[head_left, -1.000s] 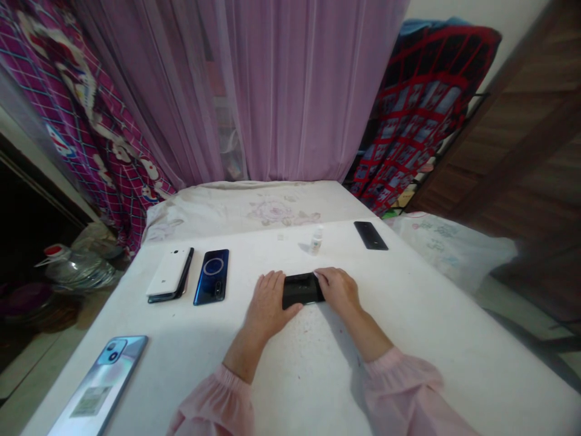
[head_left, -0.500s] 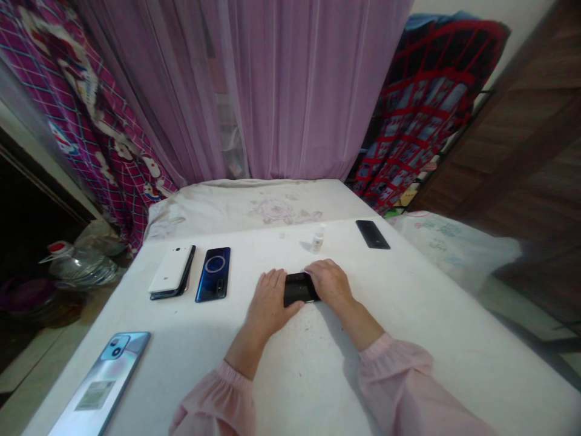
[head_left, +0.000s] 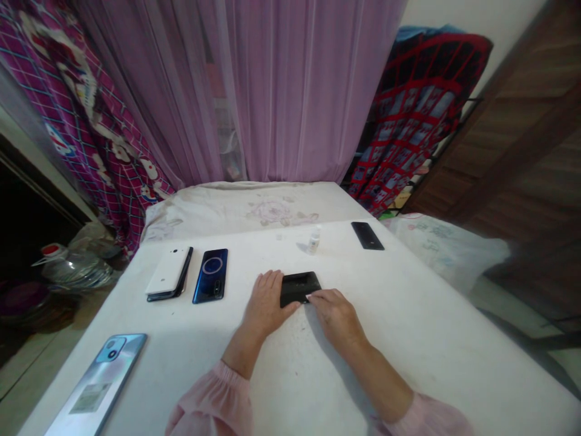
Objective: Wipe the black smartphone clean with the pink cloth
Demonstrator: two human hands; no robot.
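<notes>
A black phone lies flat on the white tablecloth in front of me. My left hand grips its left end, fingers along the far side and thumb at the near edge. At the phone's near right corner, my right hand has its fingers pinched together on something small and pale that I cannot make out. A small white bottle stands beyond the phone. To the left lie a blue phone and a white phone stacked on darker ones.
A silver-blue phone lies at the near left of the table. Another black phone is at the far right. Purple curtains hang behind, and a plastic water bottle stands left of the table.
My right hand has moved from the phone's far right edge to its near right corner, uncovering the right end. My left hand keeps its hold. The view has shifted slightly.
</notes>
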